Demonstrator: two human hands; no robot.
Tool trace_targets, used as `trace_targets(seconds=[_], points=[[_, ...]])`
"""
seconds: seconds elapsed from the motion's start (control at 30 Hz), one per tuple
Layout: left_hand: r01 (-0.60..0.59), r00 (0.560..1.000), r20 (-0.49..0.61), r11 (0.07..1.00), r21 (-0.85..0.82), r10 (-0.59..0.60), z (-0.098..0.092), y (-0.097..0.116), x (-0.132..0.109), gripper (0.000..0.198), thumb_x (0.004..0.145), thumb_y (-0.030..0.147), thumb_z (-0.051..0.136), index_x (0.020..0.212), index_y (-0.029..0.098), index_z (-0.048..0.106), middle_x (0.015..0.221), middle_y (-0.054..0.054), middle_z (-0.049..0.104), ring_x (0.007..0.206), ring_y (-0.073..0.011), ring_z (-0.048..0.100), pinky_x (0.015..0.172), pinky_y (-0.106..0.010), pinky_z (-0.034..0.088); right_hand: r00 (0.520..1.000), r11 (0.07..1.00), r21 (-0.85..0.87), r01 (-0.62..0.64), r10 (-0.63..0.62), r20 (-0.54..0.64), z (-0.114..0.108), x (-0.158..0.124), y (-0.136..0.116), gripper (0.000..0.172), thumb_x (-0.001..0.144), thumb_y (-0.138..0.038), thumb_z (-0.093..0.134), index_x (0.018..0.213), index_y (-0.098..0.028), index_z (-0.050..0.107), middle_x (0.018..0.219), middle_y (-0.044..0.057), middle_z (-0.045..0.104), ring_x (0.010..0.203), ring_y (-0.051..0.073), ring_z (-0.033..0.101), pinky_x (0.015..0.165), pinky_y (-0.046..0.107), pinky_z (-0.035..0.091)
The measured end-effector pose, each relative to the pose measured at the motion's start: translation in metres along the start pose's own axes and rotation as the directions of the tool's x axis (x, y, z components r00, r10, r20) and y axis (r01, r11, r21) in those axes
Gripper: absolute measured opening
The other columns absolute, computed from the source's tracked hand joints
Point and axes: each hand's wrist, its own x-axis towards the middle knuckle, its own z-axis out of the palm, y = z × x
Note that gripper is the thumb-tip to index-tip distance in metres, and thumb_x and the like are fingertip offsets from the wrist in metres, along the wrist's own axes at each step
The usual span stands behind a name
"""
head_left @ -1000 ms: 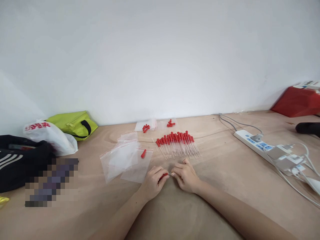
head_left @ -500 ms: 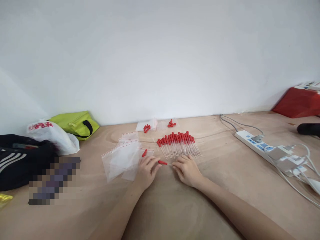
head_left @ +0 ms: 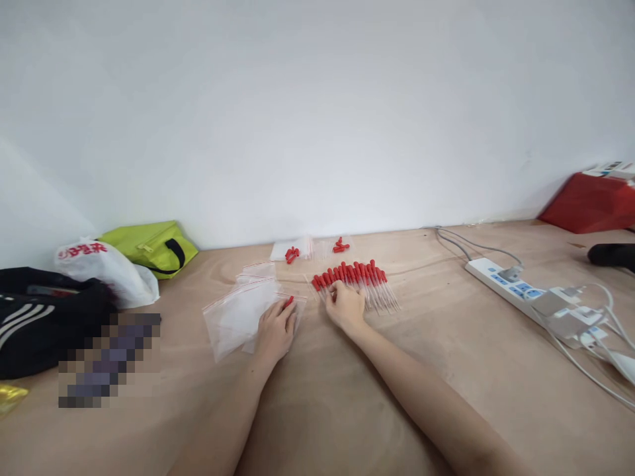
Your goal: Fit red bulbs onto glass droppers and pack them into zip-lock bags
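Note:
My left hand [head_left: 276,330] is over the lower right of the clear zip bags [head_left: 241,317], its fingers closed around a red rubber bulb [head_left: 288,302] that is mostly hidden. Part of the bulb shows past the fingertips. My right hand [head_left: 346,305] reaches into a row of droppers [head_left: 373,274], clear thin tubes topped with red bulbs. Its thumb and fingers pinch one dropper near the row's left side, and the hand covers several tubes. A bare clear tube [head_left: 308,283] lies just left of the row.
Behind the row, two small piles of red bulbs [head_left: 292,254] rest on bags near the wall. To the right are a power strip [head_left: 501,281], chargers and cables. A green bag [head_left: 149,241], a white plastic bag [head_left: 106,271] and a black bag [head_left: 54,330] stand left.
The hands have parted. My left hand has carried a red bulb left, onto the bag. My right hand has left the thin tube and moved up-left to the dropper row.

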Motion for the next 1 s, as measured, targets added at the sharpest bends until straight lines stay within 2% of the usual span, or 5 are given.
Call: trace_targets(seconds=[0.33, 0.5, 0.73, 0.87, 1.0], points=[[-0.078, 0.996, -0.058, 0.981, -0.179, 0.069, 0.000, -0.001, 0.002, 0.025, 0.082, 0.020, 0.044, 0.095, 0.020, 0.066, 0.101, -0.007, 0.065, 0.091, -0.0206, 0.060, 0.082, -0.039, 0.049, 0.997, 0.987, -0.159, -0.012, 0.024, 0.072, 0.011, 0.005, -0.014, 0.017, 0.082, -0.028, 0.043, 0.083, -0.018, 0.056, 0.074, 0.005, 0.065, 0.073, 0.018, 0.057, 0.073, 0.034, 0.020], [-0.095, 0.995, -0.028, 0.978, -0.184, 0.092, -0.004, 0.000, 0.004, 0.025, 0.082, 0.020, 0.044, 0.094, 0.019, 0.066, 0.101, -0.007, 0.066, 0.093, -0.0205, 0.060, 0.083, -0.038, 0.049, 0.996, 0.993, -0.094, 0.077, -0.074, 0.041, 0.015, 0.003, -0.022, 0.019, 0.081, -0.031, 0.045, 0.082, -0.019, 0.059, 0.084, 0.006, 0.066, 0.081, 0.019, 0.056, 0.074, 0.034, 0.021], [-0.115, 0.993, -0.022, 0.971, -0.212, 0.113, -0.012, -0.002, 0.006, 0.025, 0.083, 0.018, 0.041, 0.087, 0.017, 0.065, 0.094, -0.007, 0.067, 0.086, -0.0187, 0.062, 0.076, -0.034, 0.051, 0.991, 0.974, -0.212, 0.075, -0.049, 0.126, 0.023, 0.008, -0.037, 0.022, 0.081, -0.019, 0.043, 0.087, -0.011, 0.062, 0.088, 0.015, 0.065, 0.085, 0.023, 0.056, 0.078, 0.037, 0.021], [-0.081, 0.995, -0.072, 0.976, -0.203, 0.067, -0.012, -0.001, 0.005, 0.023, 0.083, 0.018, 0.038, 0.082, 0.017, 0.061, 0.089, -0.007, 0.067, 0.082, -0.0198, 0.062, 0.073, -0.035, 0.051, 0.980, 0.959, -0.268, 0.097, -0.044, 0.195, 0.025, 0.015, -0.048, 0.026, 0.080, -0.005, 0.038, 0.086, -0.006, 0.063, 0.084, 0.018, 0.065, 0.083, 0.024, 0.057, 0.081, 0.038, 0.020], [0.040, 0.995, -0.081, 0.972, -0.230, -0.060, -0.011, -0.001, 0.004, 0.016, 0.083, 0.019, 0.036, 0.085, 0.018, 0.052, 0.080, -0.005, 0.064, 0.071, -0.0177, 0.062, 0.063, -0.031, 0.051, 0.974, 0.950, -0.283, 0.131, -0.071, 0.214, 0.020, 0.010, -0.048, 0.029, 0.081, -0.003, 0.034, 0.091, -0.005, 0.061, 0.088, 0.020, 0.064, 0.085, 0.025, 0.056, 0.079, 0.037, 0.022]])
